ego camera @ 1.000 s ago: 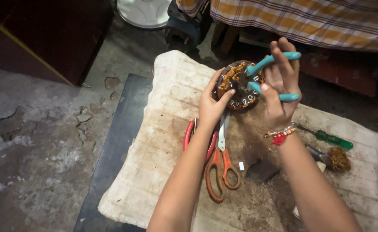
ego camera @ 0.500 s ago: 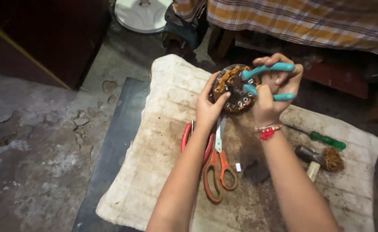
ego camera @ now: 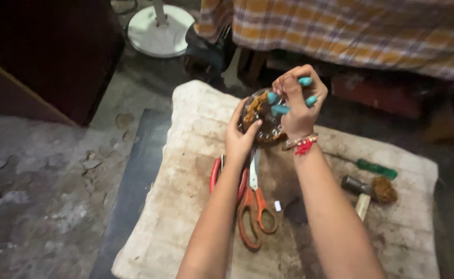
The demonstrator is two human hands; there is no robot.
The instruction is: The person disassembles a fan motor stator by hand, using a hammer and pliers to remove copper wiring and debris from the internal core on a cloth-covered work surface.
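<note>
Two hands meet over a round, coil-wound part (ego camera: 260,120), brown and coppery, held up just above the far edge of a stained cloth pad (ego camera: 196,206). My left hand (ego camera: 241,138) cups its near side, fingers wrapped around the rim. My right hand (ego camera: 299,106) is clenched around the teal handles of a tool (ego camera: 289,101), its working end pressed in at the part's top.

Directly below the part lie orange-handled scissors (ego camera: 255,206) and, partly under my left forearm, red-handled pliers (ego camera: 215,173). Further right on the pad sit a green-handled screwdriver (ego camera: 374,169) and a small hammer (ego camera: 363,194) with a tuft of brown fibre (ego camera: 384,190) against its head. Beyond the pad are a grey concrete floor (ego camera: 41,196), a white round fan base (ego camera: 161,32) and a checked cloth (ego camera: 351,31) draped across the top.

Risk, as I judge it: the left fingertips sit close to where the tool bites, so a slip off the windings could drive it into them. The part is gripped in mid-air on one side only, and a hard pull could wrench it loose onto the scissors.

Hidden: the tool's tip and jaws, covered by my right fist, so I cannot tell what kind it is. The part's far face and centre are dim and blurred.
</note>
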